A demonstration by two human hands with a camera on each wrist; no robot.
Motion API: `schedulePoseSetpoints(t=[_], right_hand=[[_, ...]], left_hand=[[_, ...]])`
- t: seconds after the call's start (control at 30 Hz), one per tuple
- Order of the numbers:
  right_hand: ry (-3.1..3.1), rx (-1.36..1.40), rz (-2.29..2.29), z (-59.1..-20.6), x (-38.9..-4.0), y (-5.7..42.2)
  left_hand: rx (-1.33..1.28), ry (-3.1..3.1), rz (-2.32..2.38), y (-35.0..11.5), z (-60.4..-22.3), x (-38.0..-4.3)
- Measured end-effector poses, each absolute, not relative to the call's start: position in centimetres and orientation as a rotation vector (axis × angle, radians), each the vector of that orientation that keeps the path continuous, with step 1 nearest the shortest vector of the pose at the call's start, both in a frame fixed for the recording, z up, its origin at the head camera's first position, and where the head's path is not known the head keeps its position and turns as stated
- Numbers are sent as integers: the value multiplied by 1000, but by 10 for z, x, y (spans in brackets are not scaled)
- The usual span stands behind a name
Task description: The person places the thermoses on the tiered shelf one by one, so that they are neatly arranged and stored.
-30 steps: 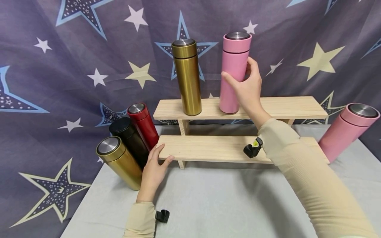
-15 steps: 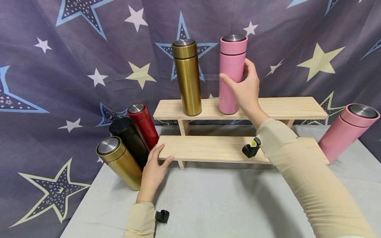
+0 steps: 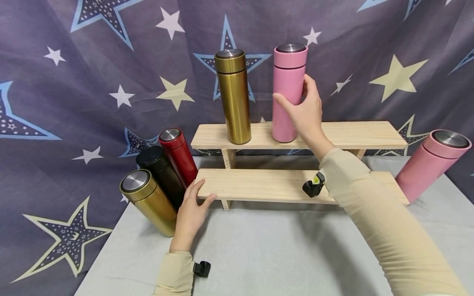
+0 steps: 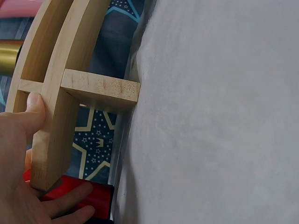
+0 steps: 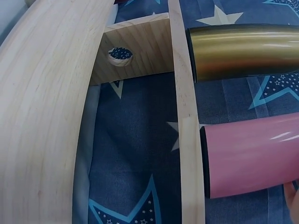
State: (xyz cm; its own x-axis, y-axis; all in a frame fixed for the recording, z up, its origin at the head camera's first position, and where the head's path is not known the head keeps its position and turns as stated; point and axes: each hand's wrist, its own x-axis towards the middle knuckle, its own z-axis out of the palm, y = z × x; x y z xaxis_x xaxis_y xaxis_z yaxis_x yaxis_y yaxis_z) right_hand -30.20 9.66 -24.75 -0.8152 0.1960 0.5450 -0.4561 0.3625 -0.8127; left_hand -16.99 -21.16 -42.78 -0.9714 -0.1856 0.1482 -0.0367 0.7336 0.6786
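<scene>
On the upper board of a two-tier wooden shelf, my right hand grips an upright pink thermos round its middle, thumb in front. The base of this thermos is right at the board in the right wrist view. To its left, apart from it, stands a tall gold thermos. My left hand holds the left end of the lower board. In the left wrist view its thumb lies on the board and some fingers reach past the end, over a red thermos.
Left of the shelf stand a black thermos and a shorter gold thermos, beside the red one. Another pink thermos stands at the shelf's right end. A star-printed curtain hangs behind the pale cloth-covered table.
My right hand has shifted the pink thermos slightly left and down toward the gold one, mostly in the first half second. The left hand keeps its place on the lower board.
</scene>
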Motion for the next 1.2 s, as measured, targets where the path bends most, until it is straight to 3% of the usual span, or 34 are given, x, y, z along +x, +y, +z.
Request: schedulePoseSetpoints(t=[0.57,1.2], right_hand=[[-2037,395,1495,-263,-274,113],[-1939,616,1451,-308,-200,157]], left_hand=[[183,-2741,-1054,-212,-429,-170],[186,-2742,-1057,-212,-428,-170]])
